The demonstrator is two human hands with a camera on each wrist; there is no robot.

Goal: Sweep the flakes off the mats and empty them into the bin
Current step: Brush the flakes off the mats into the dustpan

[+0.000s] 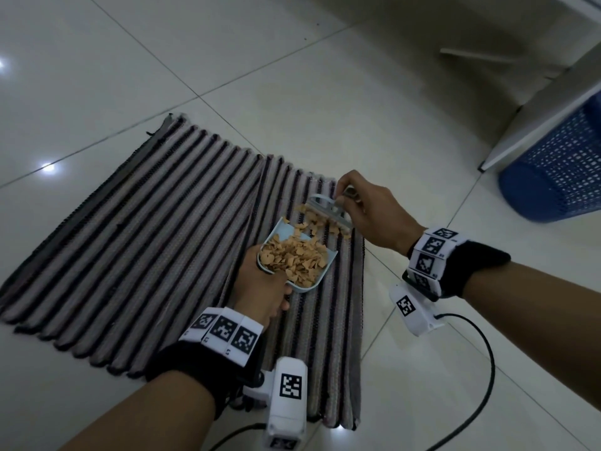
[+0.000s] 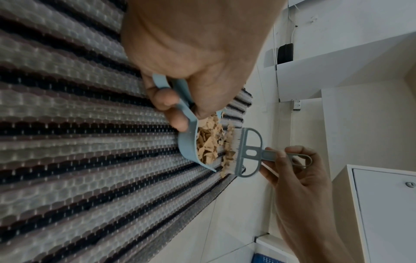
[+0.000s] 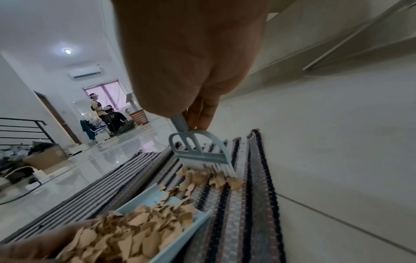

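Note:
Two striped mats (image 1: 156, 229) lie side by side on the tiled floor, the right mat (image 1: 328, 336) overlapping the left one. My left hand (image 1: 263, 288) grips the handle of a light blue dustpan (image 1: 286, 234) heaped with tan flakes (image 1: 292, 258). My right hand (image 1: 367, 203) pinches the handle of a small blue brush (image 1: 328, 213), whose white bristles (image 3: 216, 167) press a loose pile of flakes (image 3: 209, 178) on the right mat just beyond the pan's mouth. The pan (image 2: 188, 142) and brush (image 2: 247, 151) sit close together. The blue mesh bin (image 1: 559, 170) stands at the right.
White furniture (image 1: 546, 102) stands over the bin at the far right. A black cable (image 1: 481, 369) loops on the tiles by my right wrist. In the right wrist view, people sit far off by an orange basket (image 3: 139, 116), with boxes and cables at the left.

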